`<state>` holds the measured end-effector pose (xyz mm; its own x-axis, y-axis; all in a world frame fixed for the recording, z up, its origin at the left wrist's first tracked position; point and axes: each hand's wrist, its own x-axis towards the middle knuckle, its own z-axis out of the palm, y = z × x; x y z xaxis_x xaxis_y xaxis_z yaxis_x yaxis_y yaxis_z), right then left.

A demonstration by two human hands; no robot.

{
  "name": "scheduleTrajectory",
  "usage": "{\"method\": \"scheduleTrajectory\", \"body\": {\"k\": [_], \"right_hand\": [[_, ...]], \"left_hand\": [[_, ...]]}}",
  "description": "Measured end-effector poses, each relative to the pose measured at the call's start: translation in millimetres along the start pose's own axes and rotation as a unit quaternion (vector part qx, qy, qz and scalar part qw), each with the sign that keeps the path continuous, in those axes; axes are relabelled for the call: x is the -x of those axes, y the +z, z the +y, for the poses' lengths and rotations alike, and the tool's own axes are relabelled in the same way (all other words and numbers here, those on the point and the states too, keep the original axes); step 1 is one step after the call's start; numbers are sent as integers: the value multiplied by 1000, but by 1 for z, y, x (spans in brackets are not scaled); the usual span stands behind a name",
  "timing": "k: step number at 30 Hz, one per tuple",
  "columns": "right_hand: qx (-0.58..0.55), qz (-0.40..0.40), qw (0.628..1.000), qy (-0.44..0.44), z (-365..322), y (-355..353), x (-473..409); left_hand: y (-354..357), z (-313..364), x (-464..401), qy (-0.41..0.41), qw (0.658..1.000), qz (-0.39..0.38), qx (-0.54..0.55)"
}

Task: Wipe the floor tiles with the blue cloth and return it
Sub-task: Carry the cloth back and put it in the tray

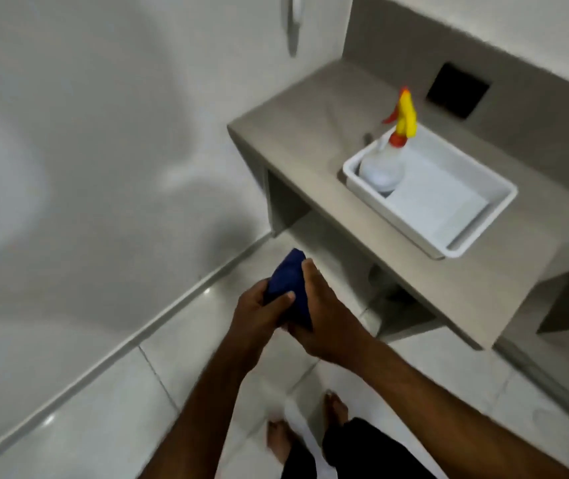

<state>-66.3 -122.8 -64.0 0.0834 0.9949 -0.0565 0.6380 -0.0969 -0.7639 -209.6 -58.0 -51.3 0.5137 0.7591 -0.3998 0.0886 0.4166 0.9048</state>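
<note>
The blue cloth (290, 280) is bunched up in mid-air above the glossy white floor tiles (110, 402). Both hands hold it. My left hand (258, 314) grips its lower left side with the thumb across the fabric. My right hand (324, 316) wraps its right side, fingers pointing up along the cloth. The lower part of the cloth is hidden between my palms. A white plastic tray (476, 233) sits on the grey counter (310, 140) to the upper right of my hands.
A clear spray bottle (383, 167) with a yellow and red trigger stands in the tray's left corner. A white folded sheet lies in the tray. The counter has an open space beneath it. A white wall (86, 150) runs along the left. My bare feet (310, 430) stand on the tiles.
</note>
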Motion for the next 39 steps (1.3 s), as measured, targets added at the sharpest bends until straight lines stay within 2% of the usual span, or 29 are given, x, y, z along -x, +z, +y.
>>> {"method": "scheduleTrajectory", "body": {"k": [2,4,5,8,10,12,16,19,23,29,36,39], "right_hand": [[-21,-2,1000,-14,-13,-21,9],[-103,21,994,7,-19,-39,13],[-178,44,982,45,-21,-49,13],[-410,77,898,143,-17,-80,9],[-478,53,864,152,-10,-102,5],[-491,35,855,161,-5,-123,2],[-451,97,867,190,16,-165,-9],[-356,158,898,207,46,-206,-15],[-172,202,932,247,98,-253,-29],[-49,180,936,299,176,-274,-62],[55,87,958,267,222,-266,-91],[82,39,964,251,228,-262,-99]], "left_hand": [[3,25,4,22,1000,-11,-4],[5,49,7,31,999,-35,-14],[7,59,6,36,998,-48,-20],[19,85,2,44,995,-83,-34],[34,96,-5,40,994,-89,-47],[52,102,-15,31,995,-73,-61],[94,109,-43,23,998,-32,-45],[135,108,-76,36,997,-9,-61],[197,92,-132,71,975,40,-209],[262,72,-200,89,908,62,-404],[275,56,-227,78,826,85,-551],[273,51,-230,74,789,70,-606]]}}
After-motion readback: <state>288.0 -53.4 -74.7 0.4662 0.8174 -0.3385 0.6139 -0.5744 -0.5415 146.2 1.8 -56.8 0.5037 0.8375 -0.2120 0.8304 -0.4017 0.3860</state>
